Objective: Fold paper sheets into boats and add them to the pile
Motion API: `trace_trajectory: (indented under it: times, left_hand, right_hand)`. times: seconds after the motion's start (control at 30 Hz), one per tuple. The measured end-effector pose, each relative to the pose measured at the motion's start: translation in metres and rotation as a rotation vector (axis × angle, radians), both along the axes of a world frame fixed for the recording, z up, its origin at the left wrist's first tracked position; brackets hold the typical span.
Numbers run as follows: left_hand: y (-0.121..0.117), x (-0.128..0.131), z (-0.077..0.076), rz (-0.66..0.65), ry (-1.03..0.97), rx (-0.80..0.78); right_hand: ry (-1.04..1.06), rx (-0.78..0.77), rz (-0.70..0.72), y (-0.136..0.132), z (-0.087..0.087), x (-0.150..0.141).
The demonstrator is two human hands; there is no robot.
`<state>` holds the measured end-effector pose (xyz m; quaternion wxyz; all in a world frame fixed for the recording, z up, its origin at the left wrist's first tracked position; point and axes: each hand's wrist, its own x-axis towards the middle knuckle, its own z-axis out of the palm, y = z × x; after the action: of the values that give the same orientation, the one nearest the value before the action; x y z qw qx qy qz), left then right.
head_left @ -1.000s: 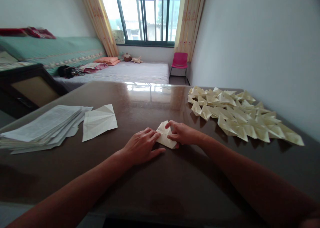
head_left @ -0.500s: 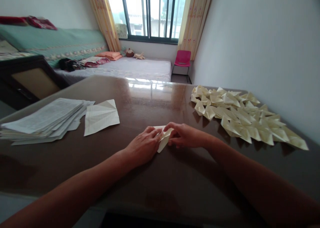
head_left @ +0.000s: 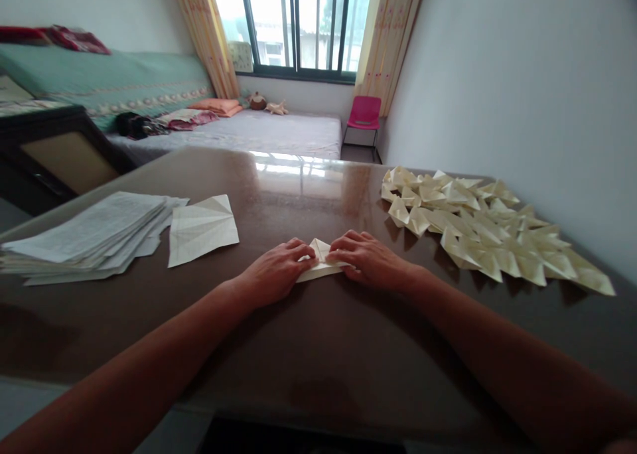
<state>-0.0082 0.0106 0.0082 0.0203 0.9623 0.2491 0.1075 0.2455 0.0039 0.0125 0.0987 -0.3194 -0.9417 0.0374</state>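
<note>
A small cream folded paper piece (head_left: pixel 317 264) lies on the dark glossy table (head_left: pixel 308 348), pressed down between my two hands. My left hand (head_left: pixel 275 273) rests on its left side with curled fingers on the paper. On the right side my right hand (head_left: pixel 365 259) presses it with bent fingers. Only the paper's middle peak and lower left edge show between the fingertips.
A stack of printed sheets (head_left: pixel 84 236) lies at the left, with a creased white sheet (head_left: pixel 202 228) beside it. Several folded cream paper pieces (head_left: pixel 488 231) are spread along the right by the wall. A bed (head_left: pixel 233 132) and a pink chair (head_left: pixel 364 114) stand beyond the table.
The paper piece was raised and turned between my fingers, then laid flat. Both hands now press it onto the table from either side.
</note>
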Motion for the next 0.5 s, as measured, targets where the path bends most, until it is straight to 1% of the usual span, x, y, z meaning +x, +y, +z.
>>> trace_trajectory:
  times: [0.13, 0.27, 0.33, 0.4, 0.5]
  left_hand:
    - [-0.01, 0.007, 0.002, 0.071, 0.02, 0.042]
    - [-0.019, 0.016, 0.0, 0.185, 0.053, 0.103]
    - [-0.018, 0.017, -0.001, 0.24, 0.049, 0.071]
    - [-0.014, 0.015, -0.002, 0.286, 0.014, -0.001]
    - [-0.007, 0.013, -0.003, 0.359, -0.03, -0.099]
  right_hand:
    - [-0.006, -0.015, 0.036, 0.001, -0.003, 0.0]
    - [0.111, -0.06, 0.066, 0.006, -0.006, 0.0]
    - [0.215, -0.119, 0.068, 0.01, -0.009, 0.001]
    - [0.305, -0.175, 0.042, 0.015, -0.013, 0.003]
    - [0.363, -0.202, -0.069, 0.02, -0.019, 0.002]
